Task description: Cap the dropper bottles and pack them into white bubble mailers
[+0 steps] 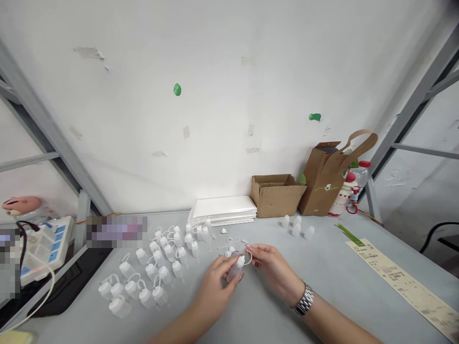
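My left hand (219, 282) is closed around a small translucent squeeze bottle (234, 271) with a white tip, held tilted above the grey table. The fingers of my right hand (274, 270), which has a metal watch (304, 299) at its wrist, pinch the thin white cap strap (248, 258) that loops out from the bottle's neck. Just beyond the hands lie loose white caps and straps (234, 240). To the left stand many similar bottles (164, 274) in loose rows, most with looped straps. Several bottles without straps (296, 229) are at the back right.
Against the wall are a stack of white flat packets (224, 208), an open cardboard box (278, 198) and a brown paper bag (320, 184). A printed paper strip (401, 282) lies at right. A black tablet-like slab (77, 279) and a power strip (50, 251) are at left.
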`<move>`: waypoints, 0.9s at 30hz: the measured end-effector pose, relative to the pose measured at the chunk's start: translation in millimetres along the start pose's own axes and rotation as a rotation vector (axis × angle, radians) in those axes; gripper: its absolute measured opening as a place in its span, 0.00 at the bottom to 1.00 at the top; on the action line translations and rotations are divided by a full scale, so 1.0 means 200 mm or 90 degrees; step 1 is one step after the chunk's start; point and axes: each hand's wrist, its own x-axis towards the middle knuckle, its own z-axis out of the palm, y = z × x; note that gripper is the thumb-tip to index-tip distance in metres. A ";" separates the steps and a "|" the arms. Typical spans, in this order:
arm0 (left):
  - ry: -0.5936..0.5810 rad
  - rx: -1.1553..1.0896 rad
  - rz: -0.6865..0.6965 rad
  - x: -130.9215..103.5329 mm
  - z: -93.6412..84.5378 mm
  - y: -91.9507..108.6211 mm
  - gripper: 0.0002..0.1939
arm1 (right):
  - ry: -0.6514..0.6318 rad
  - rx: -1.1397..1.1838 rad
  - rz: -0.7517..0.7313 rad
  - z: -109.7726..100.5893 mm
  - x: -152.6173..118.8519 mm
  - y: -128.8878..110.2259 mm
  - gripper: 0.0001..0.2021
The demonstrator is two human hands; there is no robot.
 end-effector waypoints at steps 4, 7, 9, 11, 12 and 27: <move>0.004 0.008 0.003 0.00 0.00 0.00 0.19 | 0.001 0.005 0.005 0.01 0.00 -0.01 0.13; 0.002 0.013 0.002 0.00 0.00 0.00 0.19 | 0.002 0.016 0.014 0.00 0.00 -0.01 0.12; -0.001 0.015 -0.005 0.00 0.00 0.01 0.19 | 0.001 0.023 0.022 0.00 0.00 -0.01 0.12; 0.000 0.018 -0.008 0.00 0.00 0.01 0.19 | -0.003 0.024 0.023 0.00 0.00 0.00 0.12; 0.000 0.018 -0.009 0.00 0.00 0.01 0.18 | -0.005 0.022 0.022 0.00 0.00 -0.01 0.11; 0.001 0.014 -0.002 0.00 -0.01 0.02 0.18 | 0.012 -0.042 -0.020 0.00 -0.01 -0.01 0.14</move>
